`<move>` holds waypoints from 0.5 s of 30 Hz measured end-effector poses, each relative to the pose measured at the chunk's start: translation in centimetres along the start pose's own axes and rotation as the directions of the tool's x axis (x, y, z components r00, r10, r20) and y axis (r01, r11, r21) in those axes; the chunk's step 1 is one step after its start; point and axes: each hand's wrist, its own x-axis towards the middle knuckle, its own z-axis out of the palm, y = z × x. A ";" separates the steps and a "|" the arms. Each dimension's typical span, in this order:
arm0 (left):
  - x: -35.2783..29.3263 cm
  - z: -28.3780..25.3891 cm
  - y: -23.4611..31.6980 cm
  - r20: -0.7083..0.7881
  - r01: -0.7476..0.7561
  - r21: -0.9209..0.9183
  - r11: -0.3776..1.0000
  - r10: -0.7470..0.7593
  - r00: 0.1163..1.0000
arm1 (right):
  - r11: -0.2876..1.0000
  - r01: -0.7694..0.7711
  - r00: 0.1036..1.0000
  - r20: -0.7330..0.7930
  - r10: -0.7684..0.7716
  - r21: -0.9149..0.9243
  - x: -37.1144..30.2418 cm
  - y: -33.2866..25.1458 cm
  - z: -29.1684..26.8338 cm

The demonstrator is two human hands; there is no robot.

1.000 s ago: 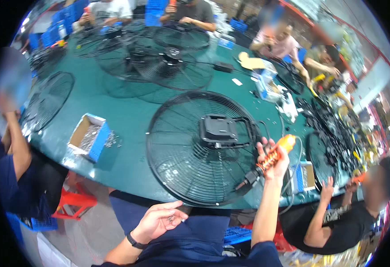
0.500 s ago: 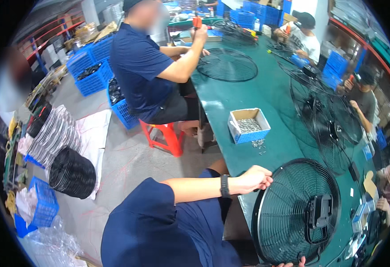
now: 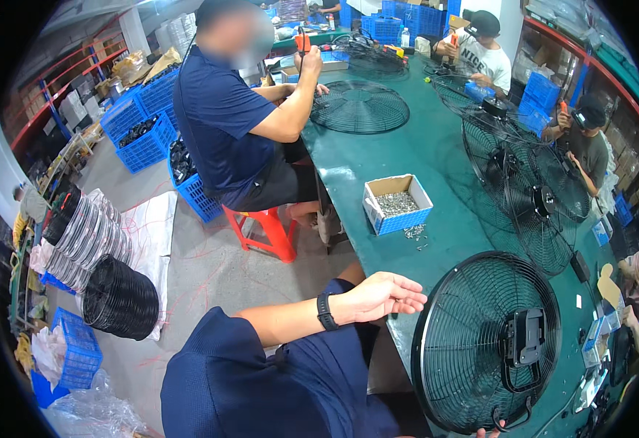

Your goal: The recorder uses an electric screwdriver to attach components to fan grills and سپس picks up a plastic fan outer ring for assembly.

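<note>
A round black fan [image 3: 473,343] in a wire guard stands tilted at the near edge of the green table [image 3: 436,255], its dark motor housing and bracket toward me. My left hand [image 3: 378,298], with a black watch on its wrist, is just off the upper left part of the rim. Its fingers are stretched out and apart from the guard; no held thing can be made out. Only some fingers of my right hand [image 3: 492,432] show at the bottom of the picture, closed on the fan's lower edge beside a curved black bar [image 3: 515,420].
An open box of small metal fasteners [image 3: 400,208] sits beyond the fan, with some spilled beside it. Several fans [image 3: 542,201] line the table's far side. A co-worker [image 3: 239,117] sits on a red stool [image 3: 265,233] by a wire guard [image 3: 361,106]; others work opposite.
My left hand has let go of the fan's rim, drawn back left and straightened its fingers. My right hand stays at the lower edge. The view has shifted slightly.
</note>
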 end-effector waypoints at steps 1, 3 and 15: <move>-0.3 0.0 -0.1 0.002 0.013 -0.004 1.000 -0.013 1.000 | 1.000 0.011 1.000 -0.017 -0.011 -0.007 -0.2 -0.2 0.1; -0.7 0.0 -0.6 0.093 0.067 -0.013 0.998 -0.066 0.993 | 0.999 0.037 0.997 -0.070 -0.039 -0.030 -1.4 -0.6 0.0; -4.1 2.6 -7.2 0.210 0.385 0.136 0.913 -0.406 0.889 | 0.874 0.478 0.834 0.267 -0.484 0.090 -5.1 -1.7 11.2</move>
